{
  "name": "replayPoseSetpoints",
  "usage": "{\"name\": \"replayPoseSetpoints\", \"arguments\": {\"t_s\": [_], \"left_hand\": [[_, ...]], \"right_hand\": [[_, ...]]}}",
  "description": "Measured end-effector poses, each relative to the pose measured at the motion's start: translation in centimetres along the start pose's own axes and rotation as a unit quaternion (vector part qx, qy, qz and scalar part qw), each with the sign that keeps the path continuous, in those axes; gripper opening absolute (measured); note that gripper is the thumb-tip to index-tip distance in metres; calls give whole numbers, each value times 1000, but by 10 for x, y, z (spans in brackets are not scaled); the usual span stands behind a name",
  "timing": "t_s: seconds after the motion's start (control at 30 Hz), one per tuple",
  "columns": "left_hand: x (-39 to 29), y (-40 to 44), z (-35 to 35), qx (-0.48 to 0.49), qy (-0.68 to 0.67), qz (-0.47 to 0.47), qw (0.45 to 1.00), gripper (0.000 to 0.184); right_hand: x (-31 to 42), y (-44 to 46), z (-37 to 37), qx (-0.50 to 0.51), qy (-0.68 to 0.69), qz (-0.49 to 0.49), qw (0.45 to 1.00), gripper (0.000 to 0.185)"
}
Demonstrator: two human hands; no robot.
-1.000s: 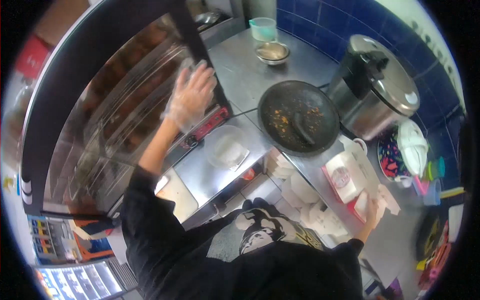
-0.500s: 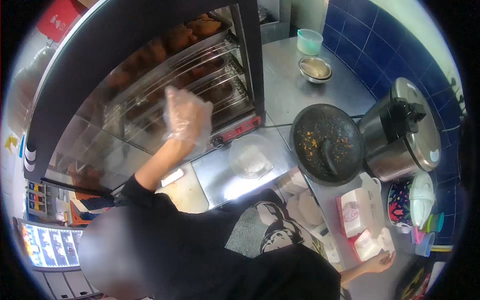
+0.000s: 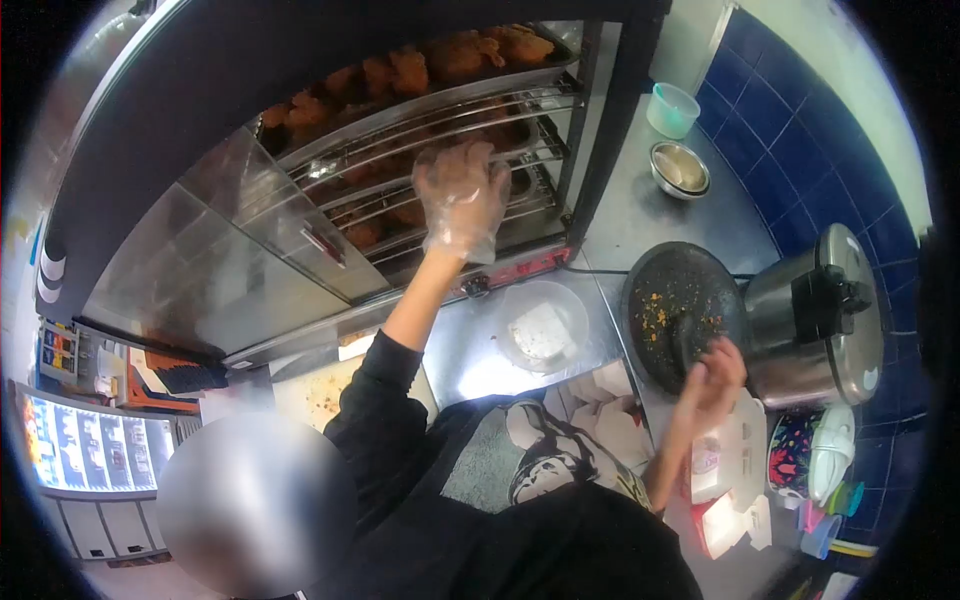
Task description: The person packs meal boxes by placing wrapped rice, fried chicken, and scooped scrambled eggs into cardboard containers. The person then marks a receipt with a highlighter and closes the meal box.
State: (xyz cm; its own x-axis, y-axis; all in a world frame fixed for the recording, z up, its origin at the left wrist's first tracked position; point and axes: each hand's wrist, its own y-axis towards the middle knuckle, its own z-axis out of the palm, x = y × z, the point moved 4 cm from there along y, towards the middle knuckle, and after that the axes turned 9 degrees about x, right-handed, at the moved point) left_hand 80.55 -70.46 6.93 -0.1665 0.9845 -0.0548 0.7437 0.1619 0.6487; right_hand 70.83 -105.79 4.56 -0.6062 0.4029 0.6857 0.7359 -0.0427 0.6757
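Note:
My left hand (image 3: pixel 465 200), in a clear plastic glove, reaches to the opening of a heated display cabinet (image 3: pixel 610 140). It is close to the middle wire rack (image 3: pixel 360 150), its fingers partly bent and apart, with nothing visible in them. Browned fried chicken pieces (image 3: pixel 400 75) lie on the trays above and behind it. My bare right hand (image 3: pixel 715 385) hovers by the near edge of a dark stone mortar (image 3: pixel 650 270), fingers loosely apart and holding nothing. Orange crumbs and a dark pestle are in the mortar. Below that hand stand open red-and-white cardboard boxes (image 3: pixel 718 525).
A glass door (image 3: pixel 230 230) covers the cabinet's left part. Between cabinet and body are a translucent round tub (image 3: pixel 575 320) and a cutting board (image 3: pixel 310 395). A steel pressure cooker (image 3: pixel 815 320) stands right of the mortar; metal bowls (image 3: pixel 680 170) sit behind.
My left hand has moved rightward and up to the cabinet's opening. My right hand has risen from beside the cardboard boxes to the mortar's edge. The view has shifted, and more chicken shows.

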Motion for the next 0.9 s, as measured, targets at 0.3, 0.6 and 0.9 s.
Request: {"name": "replayPoseSetpoints", "arguments": {"t_s": [0.3, 0.6, 0.9], "left_hand": [[51, -65, -37, -49, -111, 45, 992, 38], [81, -66, -106, -33, -310, -14, 950, 44], [62, 5, -83, 511, -14, 127, 850, 52]], "right_hand": [[35, -13, 95, 161, 101, -25, 981, 23], [24, -37, 131, 195, 209, 106, 952, 22], [25, -43, 148, 258, 238, 125, 928, 24]]}}
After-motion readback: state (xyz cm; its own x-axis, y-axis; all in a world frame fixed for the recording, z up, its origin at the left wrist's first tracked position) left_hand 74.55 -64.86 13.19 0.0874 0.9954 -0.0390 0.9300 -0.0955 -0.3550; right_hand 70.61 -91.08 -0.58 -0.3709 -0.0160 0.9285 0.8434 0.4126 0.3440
